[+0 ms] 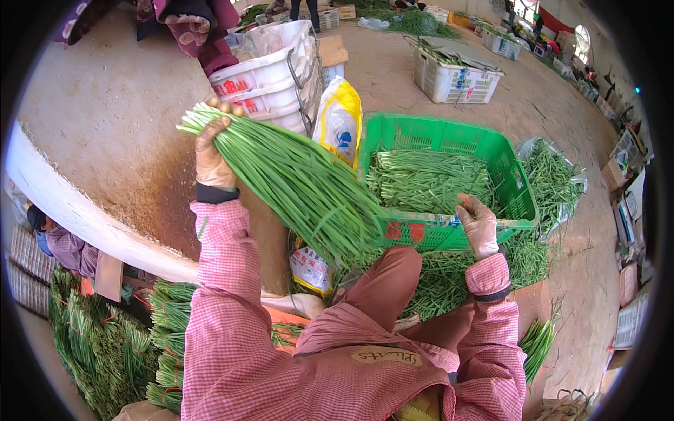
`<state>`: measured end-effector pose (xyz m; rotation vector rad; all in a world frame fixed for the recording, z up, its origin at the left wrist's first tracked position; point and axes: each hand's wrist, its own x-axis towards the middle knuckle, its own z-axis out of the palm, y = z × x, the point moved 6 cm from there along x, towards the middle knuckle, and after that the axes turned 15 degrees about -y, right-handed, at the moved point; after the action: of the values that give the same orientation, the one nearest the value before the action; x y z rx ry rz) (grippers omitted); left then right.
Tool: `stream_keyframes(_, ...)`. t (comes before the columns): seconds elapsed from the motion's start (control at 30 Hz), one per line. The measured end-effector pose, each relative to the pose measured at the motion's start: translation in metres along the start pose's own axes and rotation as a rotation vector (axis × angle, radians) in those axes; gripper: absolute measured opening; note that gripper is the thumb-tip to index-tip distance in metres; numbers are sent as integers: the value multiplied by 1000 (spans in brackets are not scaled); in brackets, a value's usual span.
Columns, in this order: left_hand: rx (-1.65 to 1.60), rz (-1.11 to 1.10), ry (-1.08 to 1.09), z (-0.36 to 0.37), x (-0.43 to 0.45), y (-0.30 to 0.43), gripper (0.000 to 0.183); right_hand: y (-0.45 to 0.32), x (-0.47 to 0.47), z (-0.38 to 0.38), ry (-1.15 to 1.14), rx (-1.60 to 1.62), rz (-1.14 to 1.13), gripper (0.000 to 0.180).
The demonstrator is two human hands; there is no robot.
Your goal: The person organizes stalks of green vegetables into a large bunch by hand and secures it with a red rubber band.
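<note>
My left hand (pixel 216 152), in a soiled thin glove, grips a large bunch of long green leafy stalks (pixel 300 179), likely garlic chives, near its pale ends. The leaves fan down to the right, towards my knee. My right hand (pixel 476 223), gloved too, is raised over the near rim of a green plastic crate (pixel 447 126), thumb and fingers curled close; whether something thin is between them cannot be told. Inside the crate lie cut green stalks (pixel 432 176). More loose greens (pixel 442 284) are heaped below the crate, around my legs.
White crates (pixel 263 79) are stacked beyond my left hand, beside a yellow and white sack (pixel 339 121). Tied bunches of greens (pixel 168 337) lie at lower left, past a white-edged ledge (pixel 105 210). A bag of greens (pixel 553 173) adjoins the crate. Another person (pixel 195 26) is at upper left.
</note>
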<state>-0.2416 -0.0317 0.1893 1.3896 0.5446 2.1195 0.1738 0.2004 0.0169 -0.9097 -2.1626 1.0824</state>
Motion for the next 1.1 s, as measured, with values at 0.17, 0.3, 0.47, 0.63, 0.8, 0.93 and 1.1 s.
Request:
stream_keyframes(0.17,-109,-82,-16,48,-15,-22,39,-163,-2,39,-47,118,-370,65)
stream_keyframes(0.3,-99,-92,-49,99,-29,-51,43,-252,-7,89,-178,-222,-698,110)
stream_keyframes(0.47,-357,-24,120,97,-63,-65,61,-236,16,147,-323,-373,-526,118)
stream_keyframes(0.63,-341,61,222,61,-95,-48,71,-259,13,177,-522,-466,-477,102)
stream_keyframes(0.8,-399,150,307,-15,-143,-44,76,-311,30,258,-566,-727,-530,82)
stream_keyframes(0.93,-299,60,319,-21,-164,-32,80,-300,45,292,-650,-419,-484,78)
stream_keyframes(1.1,24,-467,1,-29,-172,-40,84,-268,32,295,-487,562,-446,73)
